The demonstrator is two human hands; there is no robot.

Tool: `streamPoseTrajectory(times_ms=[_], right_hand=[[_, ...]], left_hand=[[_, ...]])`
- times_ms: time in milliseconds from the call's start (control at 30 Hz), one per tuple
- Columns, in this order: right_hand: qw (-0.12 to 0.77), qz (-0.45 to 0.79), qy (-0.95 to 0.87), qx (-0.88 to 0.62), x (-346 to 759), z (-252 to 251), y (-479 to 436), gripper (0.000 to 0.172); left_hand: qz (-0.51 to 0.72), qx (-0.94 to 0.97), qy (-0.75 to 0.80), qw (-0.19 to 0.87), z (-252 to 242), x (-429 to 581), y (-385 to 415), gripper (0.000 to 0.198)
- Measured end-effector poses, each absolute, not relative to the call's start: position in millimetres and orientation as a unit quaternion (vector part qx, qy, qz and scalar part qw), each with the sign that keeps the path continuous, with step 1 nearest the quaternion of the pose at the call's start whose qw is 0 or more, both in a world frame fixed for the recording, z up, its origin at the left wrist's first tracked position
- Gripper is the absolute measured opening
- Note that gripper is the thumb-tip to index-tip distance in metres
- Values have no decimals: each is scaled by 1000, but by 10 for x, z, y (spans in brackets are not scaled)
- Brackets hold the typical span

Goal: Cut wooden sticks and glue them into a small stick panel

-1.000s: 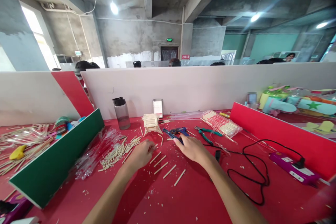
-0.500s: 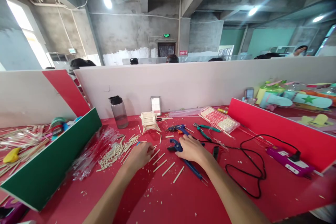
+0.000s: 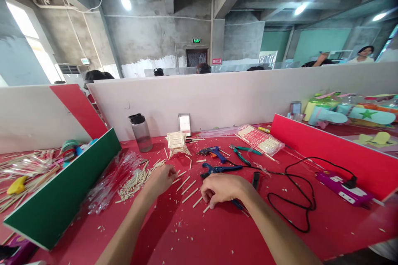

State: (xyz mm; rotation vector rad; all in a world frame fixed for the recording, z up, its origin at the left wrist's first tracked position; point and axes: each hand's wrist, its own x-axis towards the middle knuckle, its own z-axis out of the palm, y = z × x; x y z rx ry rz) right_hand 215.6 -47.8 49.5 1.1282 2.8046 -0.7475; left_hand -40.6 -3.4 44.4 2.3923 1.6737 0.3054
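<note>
My left hand (image 3: 161, 179) hovers over the near end of a row of wooden sticks (image 3: 189, 195), beside a heap of cut sticks (image 3: 133, 184). Its fingers are curled together, and whatever they may hold is hidden. My right hand (image 3: 223, 190) is bent over the right end of that row, thumb and fingertips apart, close to the last stick (image 3: 206, 209). Blue-handled cutters (image 3: 217, 168) lie just behind this hand, partly covered by it. Farther back stand a small stick-built frame (image 3: 176, 144) and a blue glue gun (image 3: 217, 154).
A dark-lidded bottle (image 3: 141, 134) and a phone (image 3: 184, 124) stand by the white partition. Green-handled pliers (image 3: 241, 155) and a bag of sticks (image 3: 261, 140) lie right of centre. A black cord (image 3: 311, 198) loops to a purple power strip (image 3: 343, 189). Green (image 3: 68, 186) and red (image 3: 336, 153) boards flank the table.
My right hand has left the blue-handled cutters and moved nearer, to the right end of the stick row. My left hand has shifted slightly left and away from me.
</note>
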Motion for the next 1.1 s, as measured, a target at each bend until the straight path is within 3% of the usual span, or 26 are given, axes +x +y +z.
streamPoseTrajectory(times_ms=[100, 267, 433, 567, 667, 800, 1000, 1100], right_hand=[[-12, -207, 912, 354, 2097, 471, -466, 2], [-59, -162, 925, 338, 1962, 428, -479, 9], [-103, -142, 921, 347, 1905, 391, -508, 4], [-108, -141, 898, 403, 1953, 383, -505, 24], [-109, -148, 891, 416, 1960, 356, -494, 18], [-140, -128, 887, 422, 1907, 292, -481, 11], [-172, -120, 862, 461, 1825, 224, -463, 15], [-184, -114, 852, 476, 1801, 214, -456, 20]], left_hand=[[86, 825, 546, 117, 383, -306, -95, 18], [89, 841, 516, 137, 343, -228, -135, 18], [111, 831, 535, 100, 357, -404, -5, 19], [82, 817, 562, 99, 344, -551, 76, 9], [45, 823, 553, 118, 334, -531, 57, 6], [48, 836, 536, 111, 350, -388, -54, 16], [36, 861, 497, 106, 343, -187, -224, 28], [33, 867, 488, 98, 302, -154, -236, 21]])
